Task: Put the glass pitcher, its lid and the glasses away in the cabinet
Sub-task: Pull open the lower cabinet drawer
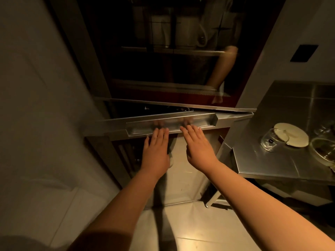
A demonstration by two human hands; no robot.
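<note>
Nothing is put away yet, as far as I can judge. Both my left hand (156, 151) and right hand (198, 145) lie flat, fingers straight and together, tips on the long metal handle (172, 124) of the cabinet door (235, 115), which stands partly open. The glass pitcher (270, 141) lies on its side on the desk (272, 163) to my right, clear and empty, touching its pale round lid (291, 134). More glassware (324, 151) sits at the edge, blurred.

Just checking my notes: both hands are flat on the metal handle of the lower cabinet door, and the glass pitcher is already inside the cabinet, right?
Not quite. The head view shows the glass pitcher on the steel counter; both hands are on the handle.
</note>
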